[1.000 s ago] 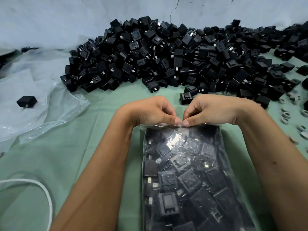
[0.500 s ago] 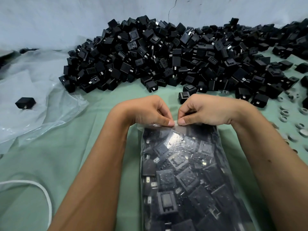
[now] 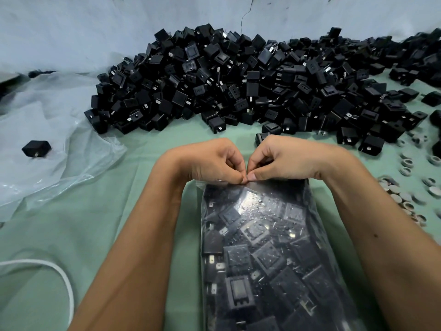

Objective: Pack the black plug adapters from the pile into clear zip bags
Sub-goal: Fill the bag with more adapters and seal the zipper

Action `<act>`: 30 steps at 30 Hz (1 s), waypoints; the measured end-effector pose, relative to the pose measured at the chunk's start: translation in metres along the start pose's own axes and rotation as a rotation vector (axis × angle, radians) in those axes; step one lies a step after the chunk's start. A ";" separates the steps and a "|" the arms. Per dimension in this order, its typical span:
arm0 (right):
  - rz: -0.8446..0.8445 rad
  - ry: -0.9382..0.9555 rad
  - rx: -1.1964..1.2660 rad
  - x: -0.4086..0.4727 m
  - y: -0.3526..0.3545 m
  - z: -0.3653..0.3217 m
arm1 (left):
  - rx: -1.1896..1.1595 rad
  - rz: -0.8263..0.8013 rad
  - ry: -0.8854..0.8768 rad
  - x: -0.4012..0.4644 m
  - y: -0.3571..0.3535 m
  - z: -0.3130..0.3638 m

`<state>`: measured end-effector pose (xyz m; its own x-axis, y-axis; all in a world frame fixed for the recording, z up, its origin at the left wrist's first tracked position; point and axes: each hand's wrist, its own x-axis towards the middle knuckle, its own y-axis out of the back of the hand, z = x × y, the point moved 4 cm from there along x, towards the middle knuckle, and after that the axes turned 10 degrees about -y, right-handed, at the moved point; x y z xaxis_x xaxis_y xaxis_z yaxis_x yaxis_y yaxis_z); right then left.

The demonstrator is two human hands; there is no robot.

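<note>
Your left hand [image 3: 212, 161] and right hand [image 3: 284, 158] meet thumb to thumb, both pinching the top edge of a clear zip bag [image 3: 269, 256] packed with black adapters, lying on green cloth [image 3: 100, 225] before the pile [image 3: 238, 84]

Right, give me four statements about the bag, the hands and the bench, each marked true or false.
1. Both hands pinch the top edge of the zip bag: left hand, right hand. True.
2. The bag is empty. False: it is full of black adapters.
3. A lone adapter lies on the plastic sheet at the left. True.
4. The pile lies between the person and the bag. False: it lies beyond the hands.
</note>
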<state>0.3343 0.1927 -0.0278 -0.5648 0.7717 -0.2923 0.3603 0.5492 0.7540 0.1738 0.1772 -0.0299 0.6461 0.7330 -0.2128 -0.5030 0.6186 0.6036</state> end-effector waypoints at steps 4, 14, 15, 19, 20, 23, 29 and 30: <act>-0.028 -0.002 0.004 -0.001 -0.002 -0.001 | -0.057 0.003 -0.018 -0.003 0.001 -0.002; -0.019 -0.035 0.023 -0.001 -0.005 -0.005 | -0.169 -0.004 0.083 -0.027 0.021 -0.023; -0.020 -0.029 0.024 -0.001 -0.005 -0.008 | -0.164 0.000 0.066 -0.027 0.021 -0.022; -0.050 0.034 0.027 0.004 -0.010 -0.021 | -0.148 0.013 0.023 -0.027 0.020 -0.023; -0.050 0.049 0.029 0.006 -0.010 -0.023 | -0.149 0.008 0.015 -0.027 0.019 -0.023; -0.061 0.072 0.014 0.010 -0.011 -0.030 | -0.170 0.003 -0.016 -0.028 0.018 -0.025; -0.059 0.062 -0.040 0.017 -0.005 -0.043 | -0.229 0.038 -0.087 -0.029 0.019 -0.033; -0.056 0.052 -0.058 0.018 -0.004 -0.045 | -0.253 0.041 -0.099 -0.030 0.019 -0.033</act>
<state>0.2895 0.1899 -0.0094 -0.6213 0.7218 -0.3051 0.2841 0.5704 0.7707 0.1259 0.1766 -0.0374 0.6689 0.7354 -0.1086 -0.6492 0.6491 0.3964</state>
